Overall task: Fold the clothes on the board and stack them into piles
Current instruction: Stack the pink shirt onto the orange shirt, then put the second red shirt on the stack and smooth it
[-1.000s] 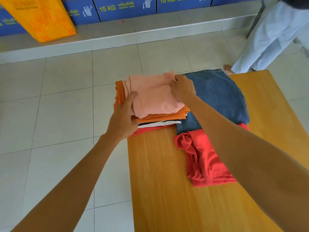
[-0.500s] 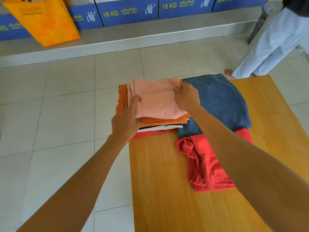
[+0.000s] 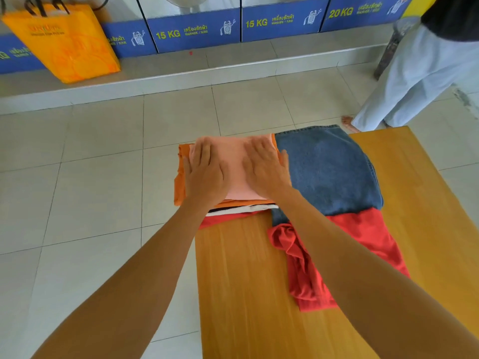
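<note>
Indoors, wooden board [image 3: 246,281], tiled floor [image 3: 90,177]

Pink cloth [image 3: 234,161] tops orange [image 3: 181,187], perhaps black-and-white striped, layers beside blue denim [image 3: 329,169] and red shirt [image 3: 363,237].

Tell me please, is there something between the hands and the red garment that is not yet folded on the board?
Yes, in part. Both hands, left hand and right hand, press flat on the pink garment. The red garment lies nearer, its far end tucked under the folded jeans; the rest is uncovered.

Wooden board [image 3: 246,294] under stacked clothes [image 3: 329,174]
</note>
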